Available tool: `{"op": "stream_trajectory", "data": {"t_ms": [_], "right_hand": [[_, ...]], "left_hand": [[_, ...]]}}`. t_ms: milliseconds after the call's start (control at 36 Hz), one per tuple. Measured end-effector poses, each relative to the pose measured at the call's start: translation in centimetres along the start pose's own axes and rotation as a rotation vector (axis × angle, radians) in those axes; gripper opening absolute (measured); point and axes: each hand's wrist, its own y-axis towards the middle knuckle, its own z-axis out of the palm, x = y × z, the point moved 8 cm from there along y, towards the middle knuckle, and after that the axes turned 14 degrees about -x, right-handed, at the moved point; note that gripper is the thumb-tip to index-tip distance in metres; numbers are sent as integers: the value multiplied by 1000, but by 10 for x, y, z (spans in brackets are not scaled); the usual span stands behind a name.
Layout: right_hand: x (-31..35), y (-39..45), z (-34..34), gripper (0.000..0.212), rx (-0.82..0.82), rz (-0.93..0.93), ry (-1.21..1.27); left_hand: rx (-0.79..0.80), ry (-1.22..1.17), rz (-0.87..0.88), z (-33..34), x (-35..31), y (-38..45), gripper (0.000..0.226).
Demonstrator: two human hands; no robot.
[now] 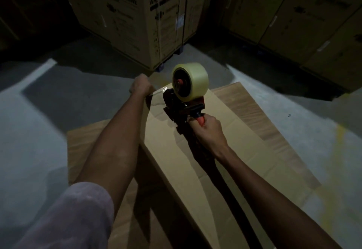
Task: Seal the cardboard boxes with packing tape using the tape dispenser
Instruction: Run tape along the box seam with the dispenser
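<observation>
Head view, right hand: the right hand (208, 131) is curled tight round the orange-red handle of the tape dispenser (181, 105), clamped on it from below.
Head view, dispenser: a dark, angular metal-and-plastic frame rising up and away from the grip, its front end down on the box top.
Head view, tape roll: a thick, glossy roll of clear yellowish packing tape (191, 83) sits on the frame's hub, above and beyond the gripping fingers.
Head view, left hand: the left hand (141, 86) lies at the far left corner of the box, left of the dispenser; its fingers bend over the edge, and whether they pinch the tape end I cannot tell.
Head view, tape strip: a shiny strip (159, 91) runs from the dispenser's front toward the left hand.
Head view, box: a long, plain, matte brown cardboard box (195, 160) stretches under both forearms, beneath the grip.
Head view, underlay: flattened corrugated cardboard sheets (274, 123) lie beneath the box on the grey concrete floor (39, 121).
Head view, background: tall printed cartons (137, 13) stand beyond the roll.
Head view, sleeve: a pale, soft sleeve (74, 215) covers the left upper arm.
</observation>
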Motion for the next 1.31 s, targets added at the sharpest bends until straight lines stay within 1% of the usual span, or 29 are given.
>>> {"op": "stream_trajectory", "data": {"t_ms": [28,56,83,139,194,250,306,361,444,528,667,750,861,917,972,1000,1056,1083,1139,1167,1222,1306], "right_hand": [[3,-1,0,42,1,-1,7],[2,-1,0,40,-6,4,1],[1,-1,-1,36,-14,16,-5],[-2,0,-2,37,-26,29,9],[-2,-1,-3,36,-24,40,15],[0,-1,-3,33,-16,44,11],[-1,-2,-1,31,10,60,6],[-4,-1,-1,33,22,75,-33],[-3,3,-3,35,22,43,-107],[2,4,-3,33,48,18,-152],[0,-10,-19,34,60,-43,-281],[-12,-24,-30,35,58,-26,-288],[-15,-27,-31,32,56,0,-285],[-15,-26,-29,34,81,34,-300],[-16,-22,-27,37,127,115,-292],[-17,-20,-25,38,162,153,-293],[-18,-18,-20,40,222,204,-300],[-18,-18,-17,39,232,223,-295],[-20,-20,-16,42,209,271,-250],[-21,-21,-16,45,190,297,-223],[-21,-21,-16,47,171,320,-185],[-20,-22,-16,41,159,334,-109]], "left_hand": [[-39,-36,55,-4,-6,-2,31],[-36,-97,102,-7,-13,-6,32],[-15,-169,143,-7,-19,-12,35],[41,-261,204,-7,-23,-23,37],[128,-315,212,-6,-21,-34,37],[172,-348,211,-5,-18,-41,41],[181,-387,200,-5,-15,-45,43],[184,-405,188,-5,-14,-47,38],[210,-438,200,-3,-15,-45,38],[191,-430,227,-2,-12,-42,46],[166,-320,251,5,-9,-32,51],[169,-239,230,8,-7,-31,49],[237,-249,181,11,-4,-31,56],[245,-247,182,9,-7,-35,53],[192,-180,215,7,-13,-39,52],[135,-97,248,5,-15,-42,54],[-46,97,336,-3,-17,-53,53],[-145,145,397,-8,-20,-61,50],[-302,165,536,-13,-26,-78,40],[-346,172,597,-13,-28,-84,35],[-377,188,670,-12,-30,-90,29],[-343,165,662,-13,-27,-91,31]]}}
